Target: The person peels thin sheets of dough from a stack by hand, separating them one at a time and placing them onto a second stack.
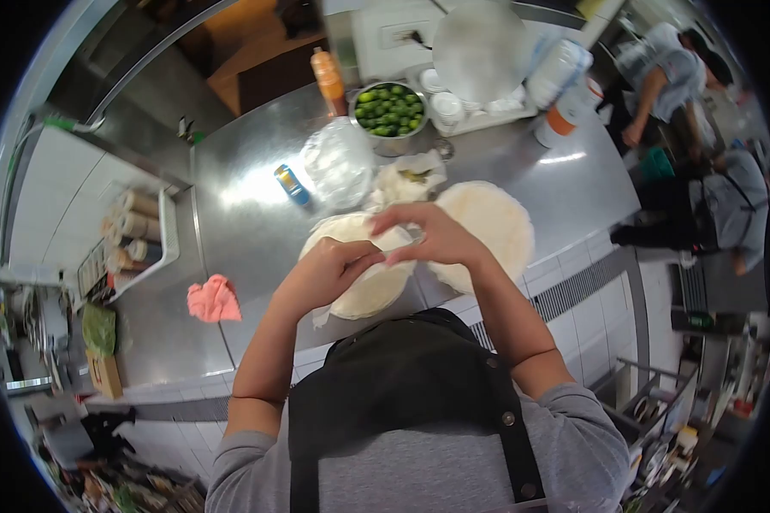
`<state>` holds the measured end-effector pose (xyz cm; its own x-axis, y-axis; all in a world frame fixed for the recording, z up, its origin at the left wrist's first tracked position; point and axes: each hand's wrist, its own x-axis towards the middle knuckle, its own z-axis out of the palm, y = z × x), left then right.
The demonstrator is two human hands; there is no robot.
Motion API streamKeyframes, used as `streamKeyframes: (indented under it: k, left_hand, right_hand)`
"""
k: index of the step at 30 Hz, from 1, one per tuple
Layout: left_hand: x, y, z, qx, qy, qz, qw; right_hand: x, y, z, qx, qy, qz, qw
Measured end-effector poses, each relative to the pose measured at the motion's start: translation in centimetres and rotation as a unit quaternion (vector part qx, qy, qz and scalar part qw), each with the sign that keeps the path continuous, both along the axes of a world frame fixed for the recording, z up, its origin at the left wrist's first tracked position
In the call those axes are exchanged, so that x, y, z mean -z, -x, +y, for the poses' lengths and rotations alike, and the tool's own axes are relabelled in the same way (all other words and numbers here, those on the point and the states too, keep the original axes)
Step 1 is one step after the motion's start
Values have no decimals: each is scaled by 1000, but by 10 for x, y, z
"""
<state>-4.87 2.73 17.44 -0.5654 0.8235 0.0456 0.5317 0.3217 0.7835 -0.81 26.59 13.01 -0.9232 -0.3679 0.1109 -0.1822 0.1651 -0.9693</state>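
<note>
A stack of pale round flat sheets, like tortillas (372, 292), lies at the front edge of the steel counter. Above its right part is my left hand (316, 272), fingers curled together; anything between them is too small to tell. My right hand (432, 235) arches over the same stack with thumb and fingers apart, its fingertips near my left hand. Another pale round stack (486, 227) lies to the right, partly behind my right wrist. Just beyond my hands, a crumpled whitish wrap (411, 178) holds something greenish.
Behind are a metal bowl (361, 128) of green limes, an orange bottle (327, 75), a clear plastic-covered round (338, 162) and a blue-yellow item (292, 185). A pink cloth (214, 299) and a white crate (169, 227) are left. Two people stand at the far right.
</note>
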Motion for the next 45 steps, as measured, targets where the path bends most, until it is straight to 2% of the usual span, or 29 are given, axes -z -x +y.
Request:
streamKeyframes:
  k: [1,2,3,4,6,7,8,9,11,12,13,14,16,17,19,21,22,23,27,29,33,35,41,45]
  left_hand:
    - [-3,2,13,19,7,-4,1000]
    - [-11,5,24,17,14,-11,1000]
    - [3,11,33,7,-73,-10,997]
    - [-1,13,44,3,-87,-31,996]
    - [-2,23,62,14,-104,-58,993]
    - [1,32,69,12,-19,-68,997]
    - [5,40,79,8,68,-74,995]
    - [12,48,93,12,62,-33,997]
    - [31,60,129,12,-38,16,999]
    - [33,62,146,21,-38,13,999]
    - [34,63,166,-9,-105,28,994]
    - [35,59,181,-39,-172,42,983]
    - [14,39,201,-38,-181,48,982]
    - [6,32,207,-46,-189,59,979]
    - [15,22,211,-32,-186,97,977]
    - [44,15,213,25,-248,226,942]
    - [59,5,208,25,-227,240,943]
    - [82,-2,203,47,-228,251,939]
    - [171,-28,170,108,-157,227,955]
    - [187,-35,161,112,-145,230,956]
    - [191,-38,155,116,-135,228,957]
    - [189,-37,154,132,-148,236,951]
    - [182,-39,136,142,-140,258,945]
    - [200,-37,125,172,-123,242,947]
  right_hand:
    - [-4,-5,6,-16,-27,-40,999]
    - [-4,-10,14,24,-39,-46,998]
    - [-3,-16,27,64,-52,-54,995]
    - [-2,-25,44,85,-59,-60,993]
    - [-1,-38,77,143,1,-108,984]
    - [-4,-45,92,160,-2,-110,981]
    - [-8,-53,106,203,-44,-77,975]
    - [-10,-59,117,243,-84,-45,965]
    - [-10,-63,139,295,-99,-29,950]
    - [-13,-63,149,355,-96,4,930]
    - [-20,-65,157,413,-94,38,905]
    - [-27,-70,164,421,-96,36,901]
    - [-41,-81,173,504,-95,103,852]
    - [-37,-88,176,509,-97,98,850]
    - [-24,-101,182,539,-99,171,819]
    - [7,-121,183,543,-116,175,813]
    - [25,-133,179,535,-151,161,815]
    - [45,-144,175,525,-184,147,818]
    - [140,-179,154,506,-146,63,848]
    - [161,-187,148,489,-188,23,852]
    - [163,-187,145,480,-179,24,858]
    - [155,-186,146,464,-240,17,852]
    - [155,-186,136,432,-261,23,863]
    - [154,-186,128,428,-272,10,862]
